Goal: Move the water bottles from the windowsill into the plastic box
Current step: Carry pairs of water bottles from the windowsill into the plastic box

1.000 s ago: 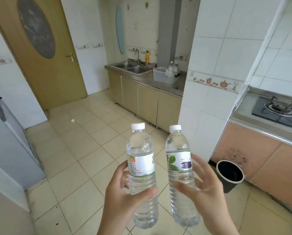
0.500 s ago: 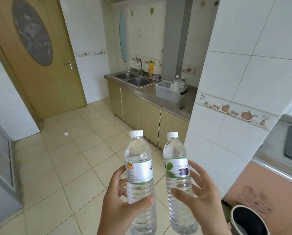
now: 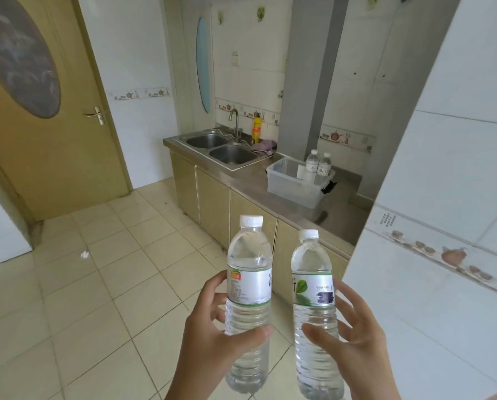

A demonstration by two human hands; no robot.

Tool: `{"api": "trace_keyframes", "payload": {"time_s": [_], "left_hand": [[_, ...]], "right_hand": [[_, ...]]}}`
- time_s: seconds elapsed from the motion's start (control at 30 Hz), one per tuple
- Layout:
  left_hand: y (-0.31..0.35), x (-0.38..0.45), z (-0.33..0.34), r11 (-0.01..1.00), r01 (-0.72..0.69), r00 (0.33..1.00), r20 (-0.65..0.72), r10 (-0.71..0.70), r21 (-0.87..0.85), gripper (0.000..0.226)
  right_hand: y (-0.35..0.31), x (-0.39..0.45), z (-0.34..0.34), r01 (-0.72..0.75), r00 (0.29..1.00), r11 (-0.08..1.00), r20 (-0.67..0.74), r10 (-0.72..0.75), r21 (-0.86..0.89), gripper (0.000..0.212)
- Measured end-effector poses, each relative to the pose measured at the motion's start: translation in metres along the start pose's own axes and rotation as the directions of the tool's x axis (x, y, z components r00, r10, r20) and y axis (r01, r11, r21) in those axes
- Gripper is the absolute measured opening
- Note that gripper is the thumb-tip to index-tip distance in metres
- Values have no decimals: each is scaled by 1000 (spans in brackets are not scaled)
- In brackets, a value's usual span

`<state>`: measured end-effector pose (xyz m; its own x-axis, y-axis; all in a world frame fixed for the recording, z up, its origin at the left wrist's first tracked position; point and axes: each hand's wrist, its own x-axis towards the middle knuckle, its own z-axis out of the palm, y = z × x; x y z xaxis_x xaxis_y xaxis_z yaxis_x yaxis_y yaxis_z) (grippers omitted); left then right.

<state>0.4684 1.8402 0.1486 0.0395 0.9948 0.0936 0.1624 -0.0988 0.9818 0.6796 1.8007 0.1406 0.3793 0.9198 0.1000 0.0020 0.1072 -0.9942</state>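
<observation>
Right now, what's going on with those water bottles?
A person is carrying two water bottles through a kitchen. The left hand grips one bottle, the right hand grips the other bottle, both upright. Ahead on the counter sits a clear plastic box with two bottles already standing in it.

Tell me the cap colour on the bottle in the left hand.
White; the cap shows clearly in the head view, atop the bottle in the left hand.

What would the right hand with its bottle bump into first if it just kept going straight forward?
Probably the white tiled wall corner, which juts out just ahead of the right hand and its green-leaf bottle. Depth is unclear; slightly leftward, it might reach the cabinet fronts instead.
</observation>
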Motion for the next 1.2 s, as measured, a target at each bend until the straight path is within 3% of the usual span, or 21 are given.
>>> {"api": "trace_keyframes", "payload": {"time_s": [0.33,0.73,0.93,1.2], "left_hand": [[-20,196,57,999,30,999,22,-30,-34,88],[-26,421,167,996,26,994,107,-18,-80,81],[-31,521,212,997,18,988,152,-6,-79,83],[-39,681,290,994,7,936,351,33,-111,85]], "right_hand": [[26,193,13,-3,997,1000,-72,4,17,79],[61,428,-2,19,999,999,-43,-21,-50,82],[78,519,-7,16,986,1000,-167,-18,-15,84],[99,646,-9,-42,933,999,-357,41,6,90]]}}
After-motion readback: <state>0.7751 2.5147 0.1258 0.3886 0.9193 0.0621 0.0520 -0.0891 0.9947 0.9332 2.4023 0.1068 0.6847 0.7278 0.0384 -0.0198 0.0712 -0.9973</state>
